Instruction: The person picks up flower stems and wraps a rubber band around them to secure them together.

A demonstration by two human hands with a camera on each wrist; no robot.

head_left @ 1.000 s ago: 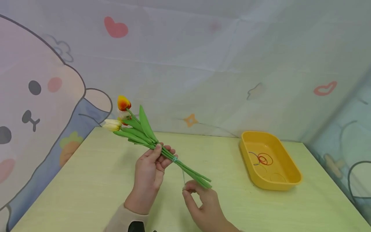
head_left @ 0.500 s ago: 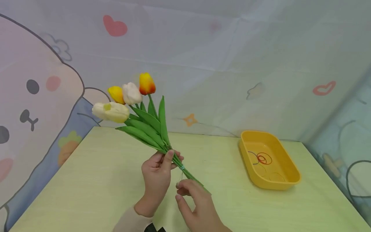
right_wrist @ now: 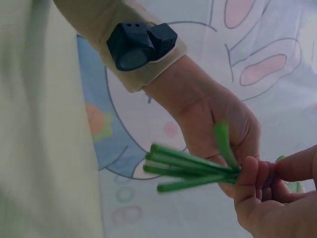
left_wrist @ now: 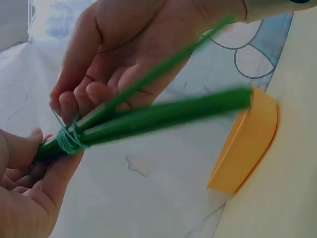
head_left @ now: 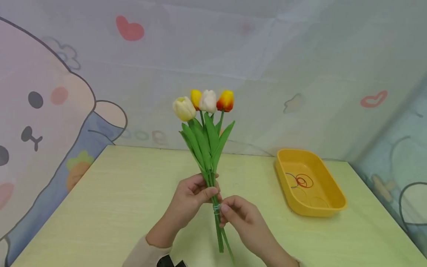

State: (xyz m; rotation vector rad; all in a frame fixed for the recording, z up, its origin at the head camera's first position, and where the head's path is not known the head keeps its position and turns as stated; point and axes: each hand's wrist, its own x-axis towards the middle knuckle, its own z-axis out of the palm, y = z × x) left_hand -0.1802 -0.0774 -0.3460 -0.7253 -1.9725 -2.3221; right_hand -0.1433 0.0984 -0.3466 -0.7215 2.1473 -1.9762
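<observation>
A bunch of tulips [head_left: 207, 148], white, yellow and orange-red with green leaves, stands nearly upright above the table in the head view. My left hand [head_left: 188, 202] grips its stems below the leaves, thumb across the front. Just under that thumb, a thin green rubber band [left_wrist: 69, 139] is wound several times around the stems. My right hand [head_left: 248, 222] is beside the wound part, pinching a stretched strand of the band between thumb and fingertips. The cut ends of the stems [right_wrist: 188, 166] spread apart in the right wrist view, one bent away from the others.
A yellow tray [head_left: 328, 212] sits on the pale green table [head_left: 110, 207] at the right, with several loose rubber bands [head_left: 301, 181] in it. Behind the table hangs a printed cloth [head_left: 200, 44]. A dark wrist camera [right_wrist: 133, 47] is strapped over the left sleeve.
The tulips have swung from leaning far left to nearly upright, and shifted right. My right hand has come from below, with the band pulled out, up to the stems beside the wound band.
</observation>
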